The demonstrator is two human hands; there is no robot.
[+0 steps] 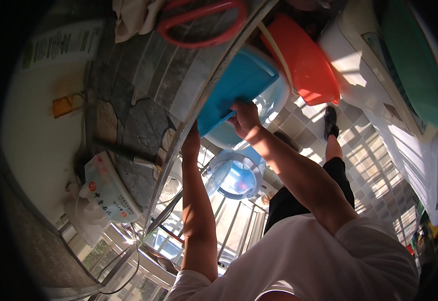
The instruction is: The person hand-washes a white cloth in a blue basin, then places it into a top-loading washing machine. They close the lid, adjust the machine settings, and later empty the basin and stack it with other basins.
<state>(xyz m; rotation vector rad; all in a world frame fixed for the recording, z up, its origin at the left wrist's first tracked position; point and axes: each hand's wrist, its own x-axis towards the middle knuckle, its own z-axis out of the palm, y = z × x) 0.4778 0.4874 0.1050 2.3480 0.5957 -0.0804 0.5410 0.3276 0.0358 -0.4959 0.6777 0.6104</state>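
A flat, bright blue plastic panel or tray (pixel 237 84) with a raised rim slants across the view ahead of me. My right hand (pixel 245 118) grips its near edge, thumb and fingers bent over the rim. My left hand (pixel 191 142) reaches to the panel's left corner. Its fingers disappear behind the metal-edged ledge, so its hold is hidden. Beneath the panel sits a pale translucent blue basin (pixel 275 99). Nearer to me, below the basin, is a blue round-mouthed bucket or tub (pixel 237 178) lit by the sun.
An orange-red basin (pixel 301 64) leans beside a white appliance (pixel 388 128), possibly a washing machine. On the left ledge (pixel 140 116) lie a dark-handled tool (pixel 125 150) and a tissue-style box (pixel 110 192) bearing writing. A red plastic loop (pixel 204 22) is at the top. Tiles (pixel 362 139) cover the floor.
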